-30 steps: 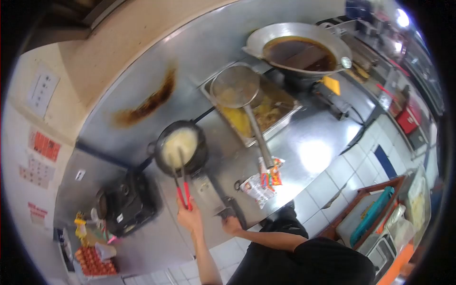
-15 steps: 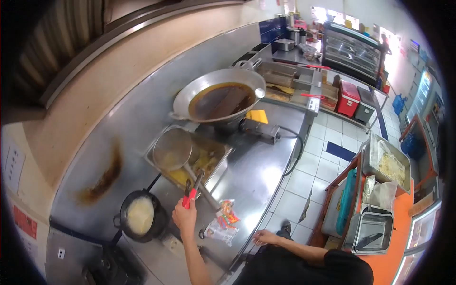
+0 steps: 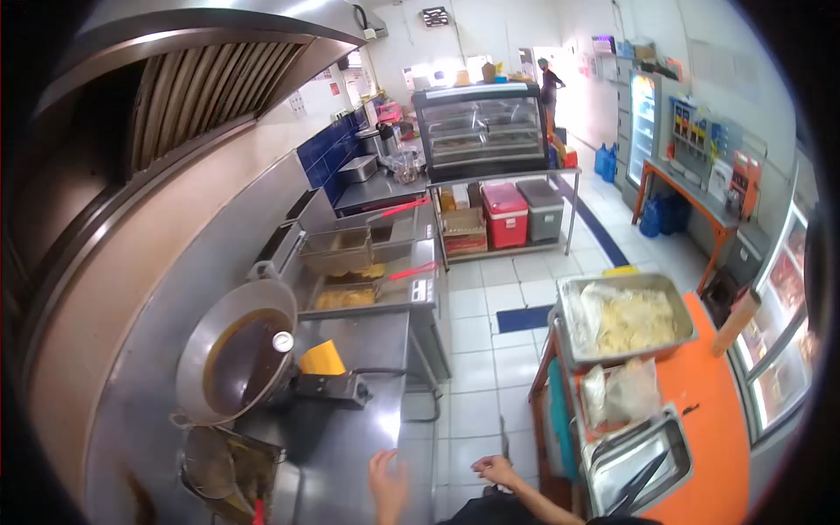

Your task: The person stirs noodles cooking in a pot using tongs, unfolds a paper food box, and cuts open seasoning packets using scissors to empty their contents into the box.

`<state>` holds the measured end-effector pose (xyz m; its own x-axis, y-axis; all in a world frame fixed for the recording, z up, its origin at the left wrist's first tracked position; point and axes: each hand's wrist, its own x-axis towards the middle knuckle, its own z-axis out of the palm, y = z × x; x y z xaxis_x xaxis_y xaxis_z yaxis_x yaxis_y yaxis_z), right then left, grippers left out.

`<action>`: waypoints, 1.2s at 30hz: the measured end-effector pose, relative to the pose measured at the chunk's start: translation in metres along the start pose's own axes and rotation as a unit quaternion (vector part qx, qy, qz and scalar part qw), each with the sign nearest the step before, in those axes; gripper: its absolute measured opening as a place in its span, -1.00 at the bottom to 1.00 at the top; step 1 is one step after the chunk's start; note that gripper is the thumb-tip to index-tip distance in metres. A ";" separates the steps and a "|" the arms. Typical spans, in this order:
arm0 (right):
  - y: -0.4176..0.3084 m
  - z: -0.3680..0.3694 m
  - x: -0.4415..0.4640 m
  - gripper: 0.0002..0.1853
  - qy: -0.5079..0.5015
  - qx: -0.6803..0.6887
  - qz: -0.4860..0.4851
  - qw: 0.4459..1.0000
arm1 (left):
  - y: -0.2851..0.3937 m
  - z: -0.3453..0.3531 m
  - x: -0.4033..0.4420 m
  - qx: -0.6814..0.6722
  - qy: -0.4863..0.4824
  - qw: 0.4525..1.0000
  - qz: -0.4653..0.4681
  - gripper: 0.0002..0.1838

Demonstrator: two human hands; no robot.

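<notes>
My left hand (image 3: 388, 486) is low in the view beside the steel counter's front edge, fingers apart and slightly blurred, holding nothing. To its right my right hand (image 3: 497, 471) hangs over the floor, its fingers loosely bent and empty. The red tongs (image 3: 258, 512) are at the bottom edge, by a metal tray (image 3: 282, 457) with a round strainer (image 3: 208, 464) over it. Behind the tray stands a large wok (image 3: 197, 354) of dark oil (image 3: 249, 363), a round dial (image 3: 283, 341) at its rim. A yellow object (image 3: 322, 359) lies beside the wok.
Fryers (image 3: 350, 302) with red-handled baskets stand beyond the wok. An orange table (image 3: 713, 420) on the right bears a food tray (image 3: 626, 350) and a steel pan (image 3: 678, 481). Coolers (image 3: 505, 214) sit under a glass display case (image 3: 481, 131). A person (image 3: 549, 87) stands far back.
The view has swung right and up, and the black pan is out of sight. My left hand has let go of the red tongs, now by the tray. Earlier my right hand left the counter front.
</notes>
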<state>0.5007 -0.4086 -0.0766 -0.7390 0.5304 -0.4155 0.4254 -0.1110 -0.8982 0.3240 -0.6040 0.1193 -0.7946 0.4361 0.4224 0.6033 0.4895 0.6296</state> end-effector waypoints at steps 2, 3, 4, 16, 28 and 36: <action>-0.049 -0.020 0.005 -0.71 0.009 -0.022 -0.053 0.998 | 0.016 0.046 0.028 -0.092 -0.063 0.994 -0.001 -0.64; -0.055 -0.025 0.013 -0.63 0.046 0.016 -0.070 0.996 | 0.021 0.062 0.053 -0.102 -0.053 0.993 -0.002 -0.64; -0.056 -0.029 0.024 -0.63 0.070 0.053 -0.055 0.995 | 0.020 0.069 0.080 -0.128 -0.064 0.989 -0.023 -0.66; -0.088 -0.109 0.128 -0.75 0.187 0.090 0.019 0.978 | -0.227 0.202 0.403 0.197 -0.040 0.925 -0.323 -0.21; -0.157 -0.092 0.263 -0.74 0.157 0.059 -0.014 0.986 | -0.276 0.238 0.423 0.109 0.036 0.946 -0.303 -0.53; -0.345 -0.033 0.278 -0.11 -0.140 0.304 0.045 0.941 | -0.029 0.194 0.302 -0.130 -0.206 0.969 -0.024 -0.68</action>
<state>0.1660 -0.1951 0.1228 -0.8589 0.2632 -0.4394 0.1779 -0.6511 -0.7378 0.0790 -0.3402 0.1023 -0.6936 0.7092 0.1258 0.4863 0.3323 0.8082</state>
